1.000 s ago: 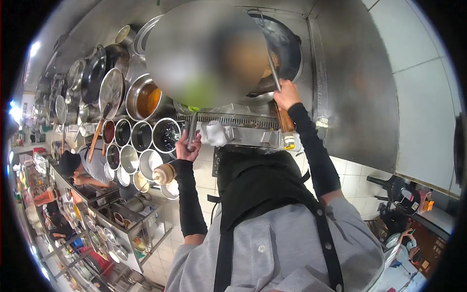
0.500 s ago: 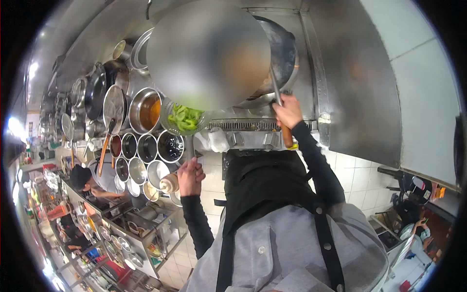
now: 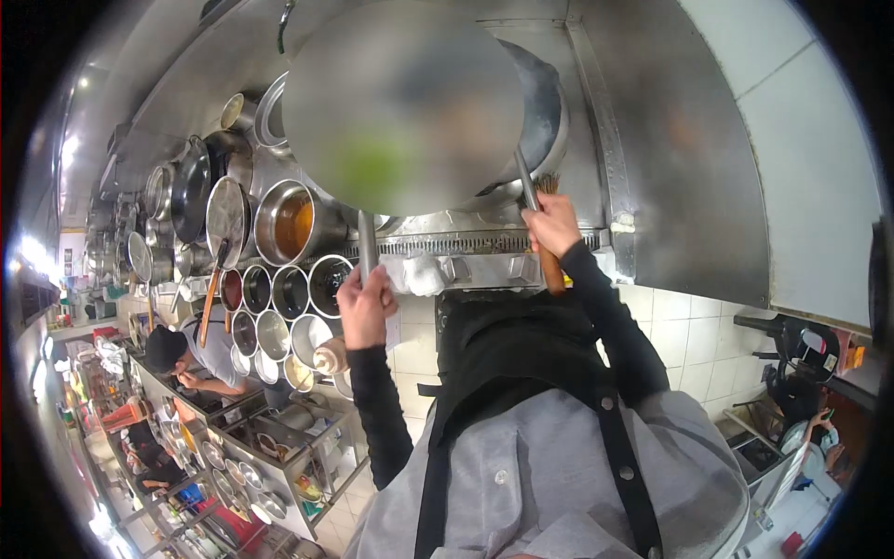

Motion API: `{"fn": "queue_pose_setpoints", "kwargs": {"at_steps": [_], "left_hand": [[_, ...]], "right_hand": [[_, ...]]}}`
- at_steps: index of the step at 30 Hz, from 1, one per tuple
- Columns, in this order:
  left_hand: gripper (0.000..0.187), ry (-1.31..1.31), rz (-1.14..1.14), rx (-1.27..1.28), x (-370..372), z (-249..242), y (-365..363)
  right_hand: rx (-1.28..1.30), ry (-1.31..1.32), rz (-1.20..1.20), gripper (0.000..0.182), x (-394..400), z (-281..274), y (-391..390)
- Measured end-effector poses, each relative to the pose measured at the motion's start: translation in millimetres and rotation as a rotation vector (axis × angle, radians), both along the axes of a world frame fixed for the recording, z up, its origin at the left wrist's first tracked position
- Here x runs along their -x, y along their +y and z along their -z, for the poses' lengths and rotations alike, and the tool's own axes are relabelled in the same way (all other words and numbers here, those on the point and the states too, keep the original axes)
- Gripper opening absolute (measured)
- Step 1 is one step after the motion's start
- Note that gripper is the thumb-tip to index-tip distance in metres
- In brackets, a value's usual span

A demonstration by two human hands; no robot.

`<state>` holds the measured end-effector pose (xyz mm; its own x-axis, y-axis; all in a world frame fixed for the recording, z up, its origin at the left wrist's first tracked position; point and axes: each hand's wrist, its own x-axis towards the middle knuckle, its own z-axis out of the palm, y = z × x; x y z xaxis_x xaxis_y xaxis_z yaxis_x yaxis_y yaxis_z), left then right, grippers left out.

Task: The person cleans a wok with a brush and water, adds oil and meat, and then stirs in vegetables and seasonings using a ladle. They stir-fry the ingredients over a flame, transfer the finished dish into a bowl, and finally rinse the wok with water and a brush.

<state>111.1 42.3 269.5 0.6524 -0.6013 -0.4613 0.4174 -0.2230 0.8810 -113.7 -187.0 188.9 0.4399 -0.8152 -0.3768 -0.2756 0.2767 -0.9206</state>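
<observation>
My left hand is closed around the metal handle of a strainer. The strainer's bowl lies behind a large blurred patch, where green vegetables show only as a smear. My right hand grips a long metal-shafted wok tool with a wooden handle; its working end is hidden by the blur. Past that hand sits a dark wok, with only its right side visible. A bristle brush lies just beyond my right knuckles.
Left of the stove stand a pot of amber liquid and several round condiment containers. A wooden-handled sieve rests beside the pot. A white cloth lies on the stove's front ledge. A person in a dark cap works at the left.
My left hand has moved forward with the strainer, carrying its green vegetables from beside the pot into the blurred area over the stove. My right hand stays nearly in place.
</observation>
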Motion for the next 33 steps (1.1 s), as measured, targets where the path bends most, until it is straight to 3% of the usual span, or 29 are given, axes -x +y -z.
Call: {"fn": "queue_pose_setpoints", "kwargs": {"at_steps": [1,5,7,9,12,14,17,18,25,28,31,33], "left_hand": [[0.014,-0.006,0.008,0.0,-2,7,-12],[0.011,-0.176,0.102,-0.004,-5,24,-60],[0.028,-0.382,0.195,-0.07,-21,51,-78],[0.019,-0.739,0.196,-0.146,-23,77,-104],[0.038,-1.131,0.257,-0.269,-3,62,-131],[0.046,-1.102,0.228,-0.24,5,71,-143],[0.049,-1.22,0.223,-0.227,6,78,-150],[0.049,-1.249,0.234,-0.234,8,73,-150],[0.037,-1.021,0.266,-0.263,6,39,-140],[0.029,-0.965,0.304,-0.293,-7,33,-141],[0.03,-0.707,0.324,-0.317,-15,31,-147],[0.03,-0.973,0.331,-0.244,-20,32,-154]], "right_hand": [[0.087,0.024,0.0,0.011,-8,6,-7],[-0.006,-0.051,0.028,0.013,-42,23,-23],[-0.007,-0.067,0.022,0.012,-36,22,-20],[0.09,0.007,0.007,0.013,-20,-11,4],[0.408,0.224,0.001,0.029,6,-5,10],[0.628,0.246,-0.011,0.042,23,-6,6],[0.567,0.208,0.044,0.044,31,-18,5],[0.666,0.239,0.042,0.047,32,-15,5],[0.862,0.221,0.007,0.055,31,-13,7],[0.831,0.331,-0.097,0.057,27,-19,0],[0.922,0.448,-0.232,0.063,29,-19,-4],[0.961,0.629,-0.359,0.069,37,-19,-8]]}}
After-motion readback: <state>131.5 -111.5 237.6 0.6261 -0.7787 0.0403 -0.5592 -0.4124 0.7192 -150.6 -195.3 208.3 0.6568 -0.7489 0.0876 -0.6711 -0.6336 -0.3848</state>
